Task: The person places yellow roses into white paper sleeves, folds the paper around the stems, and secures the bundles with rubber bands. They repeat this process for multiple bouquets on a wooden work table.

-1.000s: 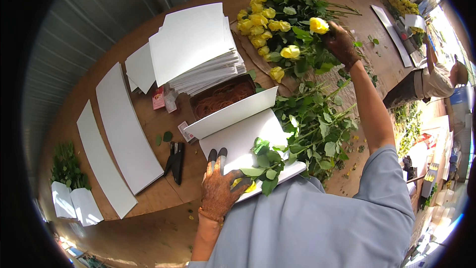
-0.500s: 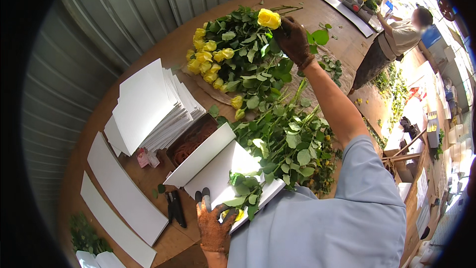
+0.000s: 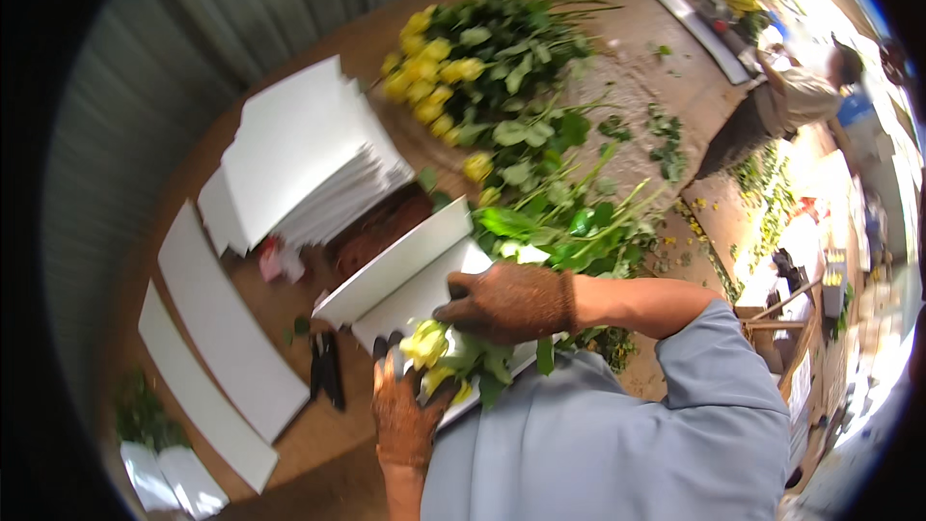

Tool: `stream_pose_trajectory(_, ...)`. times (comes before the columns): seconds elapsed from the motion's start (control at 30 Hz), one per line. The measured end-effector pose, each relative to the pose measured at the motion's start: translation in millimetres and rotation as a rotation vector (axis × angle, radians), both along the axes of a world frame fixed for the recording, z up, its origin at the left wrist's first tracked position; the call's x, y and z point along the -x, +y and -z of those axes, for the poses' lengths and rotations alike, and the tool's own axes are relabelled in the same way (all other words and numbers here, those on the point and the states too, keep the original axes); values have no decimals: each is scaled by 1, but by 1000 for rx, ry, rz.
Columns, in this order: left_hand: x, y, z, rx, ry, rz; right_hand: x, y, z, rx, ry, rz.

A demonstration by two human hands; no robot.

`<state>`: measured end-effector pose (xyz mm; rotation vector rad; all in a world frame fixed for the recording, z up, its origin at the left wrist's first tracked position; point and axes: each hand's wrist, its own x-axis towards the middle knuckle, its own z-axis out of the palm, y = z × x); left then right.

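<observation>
Motion blur softens the right hand [image 3: 506,304]: its fingers are curled, but their tips and anything between them are hidden, so I cannot tell what they pinch. The left hand [image 3: 407,415] lies with fingers spread at the near left corner of the folded white card [image 3: 400,265], partly covering a lower yellow rose [image 3: 437,381]. The upper yellow rose [image 3: 422,342] is over the card's near part, between the two hands, just beyond the left fingers; its green leaves [image 3: 494,365] reach below the right hand, which hides the stem. Behind the card's raised panel, a dark box [image 3: 391,210] holds a reddish-brown tangle [image 3: 367,249], probably rubber bands, though the panel covers part of it. Beyond the card lies a bunch of yellow roses [image 3: 502,77].
</observation>
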<state>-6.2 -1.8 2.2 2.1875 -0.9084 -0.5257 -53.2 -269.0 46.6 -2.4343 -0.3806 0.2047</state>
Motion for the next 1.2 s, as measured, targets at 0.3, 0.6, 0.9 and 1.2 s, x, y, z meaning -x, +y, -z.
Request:
stream_pose_trajectory(0.3, 1, 8, 16, -17, 11, -97, 6, 33, 52, 146, -138, -167)
stream_pose_trajectory(0.6, -4, 3, 0, -155, -42, 68, -18, -9, -1, -39, 128, -371)
stream_pose_trajectory(0.9, -11, -3, -12, -224, -165, 153, -89, -183, 126, 797, 502, 94)
stream_pose_trajectory(1.2, -9, -12, -3, -143, -173, 37, -86, -190, 110, 491, 376, 63)
